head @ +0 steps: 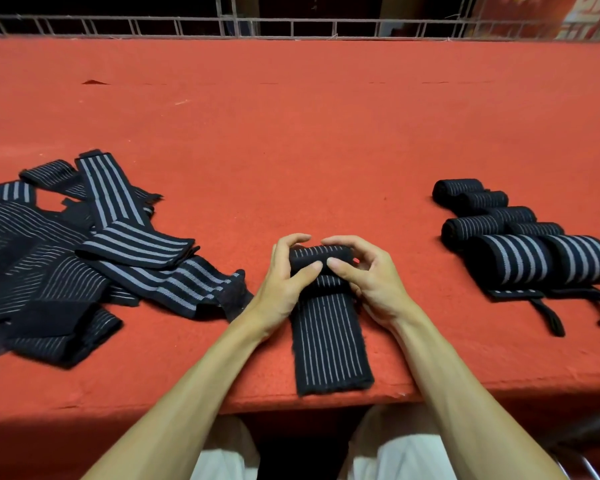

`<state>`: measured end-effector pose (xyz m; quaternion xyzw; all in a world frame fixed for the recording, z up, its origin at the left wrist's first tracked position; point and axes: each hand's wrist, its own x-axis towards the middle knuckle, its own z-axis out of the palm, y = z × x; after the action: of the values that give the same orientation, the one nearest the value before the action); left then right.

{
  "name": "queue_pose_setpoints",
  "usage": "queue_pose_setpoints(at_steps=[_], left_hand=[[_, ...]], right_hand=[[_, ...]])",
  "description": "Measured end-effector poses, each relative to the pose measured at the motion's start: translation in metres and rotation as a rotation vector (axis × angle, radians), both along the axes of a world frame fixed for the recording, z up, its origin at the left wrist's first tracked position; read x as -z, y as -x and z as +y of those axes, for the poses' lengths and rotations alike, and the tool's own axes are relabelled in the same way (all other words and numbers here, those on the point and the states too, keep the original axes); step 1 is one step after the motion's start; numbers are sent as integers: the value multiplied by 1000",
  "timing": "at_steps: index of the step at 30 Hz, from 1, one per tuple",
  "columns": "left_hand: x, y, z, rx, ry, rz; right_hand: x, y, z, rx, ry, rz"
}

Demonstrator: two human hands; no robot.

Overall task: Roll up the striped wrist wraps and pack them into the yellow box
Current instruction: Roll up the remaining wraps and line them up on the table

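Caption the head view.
Left hand and right hand roll a striped wrap on the red table, between loose wraps and finished rolls.

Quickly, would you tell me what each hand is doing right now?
Left hand: gripping the half-rolled wrist wrap.
Right hand: gripping the same wrap.

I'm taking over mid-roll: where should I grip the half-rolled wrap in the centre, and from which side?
Grip the half-rolled wrap at its rolled far end, a hand at each end of the roll, coming from the near side. The roll lies crosswise with its flat tail toward you; the left hand and right hand hold it so.
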<state>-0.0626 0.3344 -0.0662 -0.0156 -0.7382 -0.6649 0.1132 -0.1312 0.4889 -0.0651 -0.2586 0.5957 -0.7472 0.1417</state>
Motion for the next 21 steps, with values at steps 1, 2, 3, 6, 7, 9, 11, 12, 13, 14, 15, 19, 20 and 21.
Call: queue_pose_setpoints(at_steps=[1, 2, 3, 6, 7, 9, 11, 12, 13, 14, 15, 19, 20, 21], left_hand=[[1, 1, 0, 1, -15, -23], [2, 2, 1, -10, -14, -39], [1, 3, 2, -32, 4, -50], [-1, 8, 7, -106, 68, -81], [-3, 9, 9, -124, 69, -98], [-8, 9, 12, -149, 32, -118], [-11, 7, 15, -161, -69, -102], [-12, 8, 15, -175, -123, -89], [-12, 8, 16, -199, -174, -77], [-11, 10, 16, -224, -224, -65], [-10, 11, 16, -251, -278, -52], [-5, 18, 9, -365, -403, 12], [-4, 19, 9, -377, -399, 31], [-4, 18, 9, -383, -386, 49]], right_hand=[[0, 0, 0, -11, 11, -2], [0, 0, 0, -15, 20, -4], [-1, 0, -1, -16, 30, -6], [-3, -1, -1, -22, 84, -32], [-3, -2, 0, -23, 95, -45], [-5, -3, 1, -22, 113, -80], [-7, -6, 1, -9, 138, -129], [-7, -7, 0, 4, 139, -142], [-8, -8, -2, 19, 124, -145], [-8, -9, -3, 35, 94, -137], [-8, -9, -4, 46, 52, -124], [-5, -7, -4, -19, -104, -79], [-5, -6, -3, -25, -118, -74], [-6, -5, -1, -33, -121, -79]])
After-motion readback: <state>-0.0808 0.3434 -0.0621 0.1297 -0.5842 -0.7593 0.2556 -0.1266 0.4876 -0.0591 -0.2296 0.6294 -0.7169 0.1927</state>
